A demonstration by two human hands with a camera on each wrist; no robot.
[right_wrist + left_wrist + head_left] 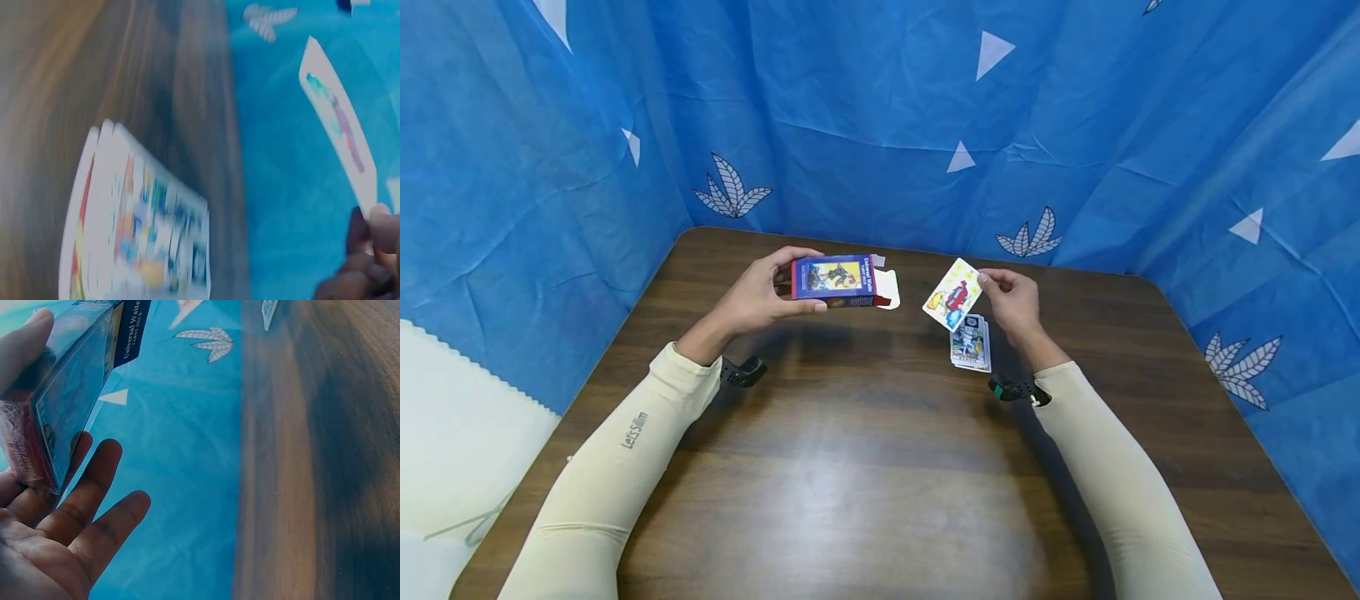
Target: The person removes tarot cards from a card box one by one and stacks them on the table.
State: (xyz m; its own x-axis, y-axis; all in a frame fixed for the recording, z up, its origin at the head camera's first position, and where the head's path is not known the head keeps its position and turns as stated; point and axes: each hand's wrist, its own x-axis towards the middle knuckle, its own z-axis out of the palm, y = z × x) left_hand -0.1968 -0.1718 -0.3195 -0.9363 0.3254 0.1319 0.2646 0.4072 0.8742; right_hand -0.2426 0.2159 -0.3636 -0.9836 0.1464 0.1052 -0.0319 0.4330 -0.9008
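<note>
My left hand grips a blue and red tarot card box above the table, thumb on one side and fingers on the other. Its white end flap hangs open toward the right. In the left wrist view the box shows clear wrap at its lower end. Between thumb and fingertips, my right hand pinches a white card with a colourful cartoon picture. Below that card a small stack of tarot cards lies on the table; the right wrist view shows the stack blurred.
A brown wooden table spreads beneath both hands. Blue cloth with white triangles and leaf prints hangs behind it and at the sides. White fabric is at the left. Each wrist wears a dark band.
</note>
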